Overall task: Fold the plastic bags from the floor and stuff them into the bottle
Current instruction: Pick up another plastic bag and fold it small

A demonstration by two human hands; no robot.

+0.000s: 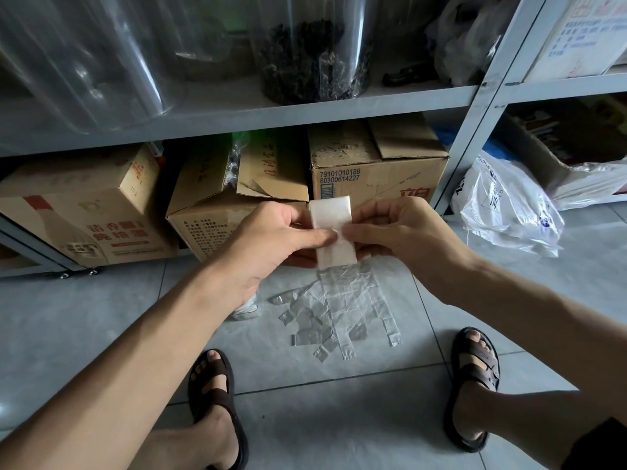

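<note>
Our left hand (268, 239) and right hand (403, 232) each pinch the folded plastic bag (330, 212) held between them, thumbs apparently pressing its next crease.

On my feed, left hand (268, 239) and right hand (400, 228) are bare, forearms uncovered to the frame edge. Footwear is dark brown open-toed sandals. The left sandal (217, 398) has a toe strap and a broad instep strap; the right sandal (475, 371) has several overlapping straps. Dark cloth (600, 446) covers the right leg at the lower right corner, garment unclear.
</note>
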